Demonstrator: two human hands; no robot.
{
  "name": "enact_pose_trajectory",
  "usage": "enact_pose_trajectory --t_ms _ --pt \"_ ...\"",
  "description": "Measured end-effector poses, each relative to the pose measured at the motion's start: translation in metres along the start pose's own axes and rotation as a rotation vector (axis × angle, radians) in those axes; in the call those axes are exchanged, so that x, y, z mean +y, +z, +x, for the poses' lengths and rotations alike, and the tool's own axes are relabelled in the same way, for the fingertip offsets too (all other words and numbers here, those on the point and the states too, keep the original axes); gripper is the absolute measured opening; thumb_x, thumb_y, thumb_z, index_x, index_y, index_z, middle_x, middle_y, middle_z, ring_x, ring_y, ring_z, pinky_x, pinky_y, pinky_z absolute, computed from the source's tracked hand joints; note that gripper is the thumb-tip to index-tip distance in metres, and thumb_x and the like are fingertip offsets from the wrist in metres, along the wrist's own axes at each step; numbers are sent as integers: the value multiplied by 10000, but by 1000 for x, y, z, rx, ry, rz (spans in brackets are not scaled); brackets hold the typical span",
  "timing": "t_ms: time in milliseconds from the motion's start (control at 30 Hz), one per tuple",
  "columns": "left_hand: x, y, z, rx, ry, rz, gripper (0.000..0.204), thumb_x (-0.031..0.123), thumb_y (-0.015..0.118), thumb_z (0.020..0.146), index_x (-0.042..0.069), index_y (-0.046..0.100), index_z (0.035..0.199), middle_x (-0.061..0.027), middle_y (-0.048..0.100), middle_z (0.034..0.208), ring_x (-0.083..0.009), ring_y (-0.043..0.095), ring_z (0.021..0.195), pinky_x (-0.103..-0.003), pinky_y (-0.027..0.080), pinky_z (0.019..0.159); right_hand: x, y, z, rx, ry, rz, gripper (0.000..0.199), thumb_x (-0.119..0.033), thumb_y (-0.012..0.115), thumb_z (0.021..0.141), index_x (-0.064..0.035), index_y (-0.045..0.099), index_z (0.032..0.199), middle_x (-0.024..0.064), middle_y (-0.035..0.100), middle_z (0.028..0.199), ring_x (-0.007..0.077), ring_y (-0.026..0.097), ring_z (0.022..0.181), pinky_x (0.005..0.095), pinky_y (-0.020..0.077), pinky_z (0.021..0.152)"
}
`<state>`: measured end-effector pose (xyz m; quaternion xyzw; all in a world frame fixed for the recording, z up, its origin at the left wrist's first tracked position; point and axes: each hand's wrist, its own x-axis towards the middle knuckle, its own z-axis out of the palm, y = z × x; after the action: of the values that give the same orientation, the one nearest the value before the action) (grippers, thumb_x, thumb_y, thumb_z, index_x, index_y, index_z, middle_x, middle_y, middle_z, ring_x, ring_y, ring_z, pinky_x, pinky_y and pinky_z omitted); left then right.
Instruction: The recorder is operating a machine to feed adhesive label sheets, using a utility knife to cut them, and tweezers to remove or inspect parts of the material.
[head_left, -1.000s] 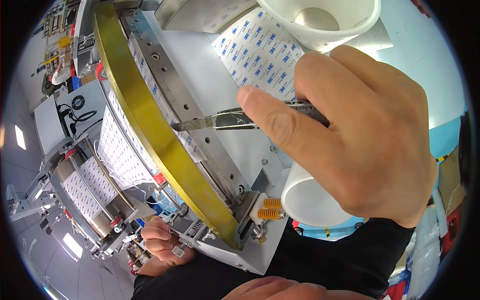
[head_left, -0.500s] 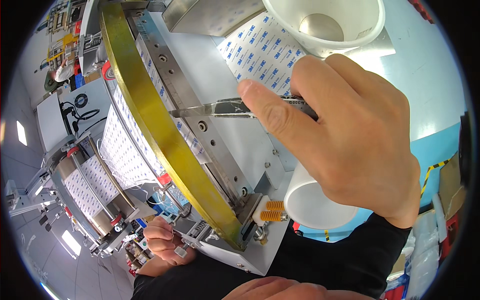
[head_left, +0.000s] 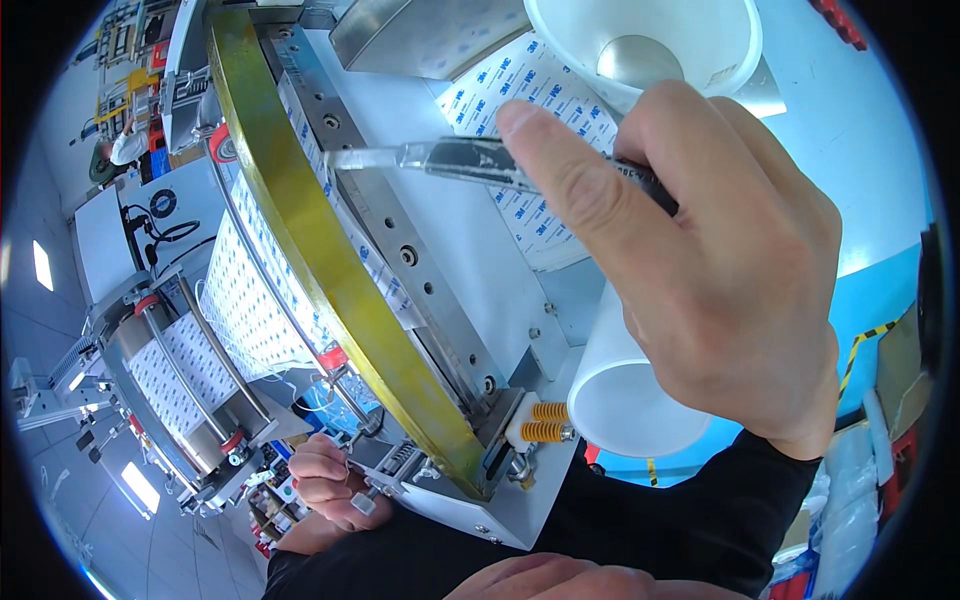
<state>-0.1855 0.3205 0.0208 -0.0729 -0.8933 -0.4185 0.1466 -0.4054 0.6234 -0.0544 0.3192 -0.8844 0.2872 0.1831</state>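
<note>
My right hand is closed around a slim utility knife with a dark body and a thin metal blade. The blade tip meets the narrow gap between a yellow curved bar and a drilled metal plate. A strip of white, blue-printed liner shows in that gap. At the machine's near left corner, my left hand is closed, its fingers curled beside a small square-ended screw. What those fingers grip is hidden.
A white tub stands at the far right, above a printed sheet. Nearer lies a white tube, next to orange springs on the machine's corner. Printed web runs over rollers at left. A metal chute is at the back.
My right hand has carried the knife away from me along the metal plate, so its tip now sits farther up the gap. My left hand stays where it was.
</note>
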Motion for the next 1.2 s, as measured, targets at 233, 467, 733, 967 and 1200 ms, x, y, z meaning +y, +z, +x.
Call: enact_pose_trajectory --t_ms 233,467,733,967,1200 --pt "-5 -2 -1 45 43 -30 247 298 640 854 134 464 794 -29 454 836 -149 386 692 -281 322 603 -4 -11 3 20 51 -61 455 -19 689 687 -78 688 1138 23 414 679 162 437 564 277 336 446" --pt "-6 9 -1 159 65 -12 242 298 573 880 120 451 773 -46 454 811 -152 389 675 -286 316 610 -10 -14 12 -2 51 -6 440 -24 682 697 -70 682 1135 30 420 693 165 450 574 279 346 444" --pt "-11 9 -2 162 76 -7 253 307 568 879 120 443 765 -50 453 790 -155 398 673 -291 319 617 -14 -19 17 -45 81 46 424 -30 675 709 -60 675 1133 38 428 708 168 466 585 281 358 442" --pt "-3 10 0 165 59 6 291 345 581 888 128 444 751 -44 457 803 -153 400 682 -284 318 618 -14 -17 17 -86 116 137 411 -35 669 720 -51 669 1130 46 434 722 171 480 594 283 368 440" --pt "-3 6 -2 125 30 20 357 424 591 912 135 451 756 -37 457 817 -149 405 696 -276 331 618 -13 4 9 -68 51 141 384 -59 634 751 -41 661 1134 57 435 744 166 483 597 277 372 431"
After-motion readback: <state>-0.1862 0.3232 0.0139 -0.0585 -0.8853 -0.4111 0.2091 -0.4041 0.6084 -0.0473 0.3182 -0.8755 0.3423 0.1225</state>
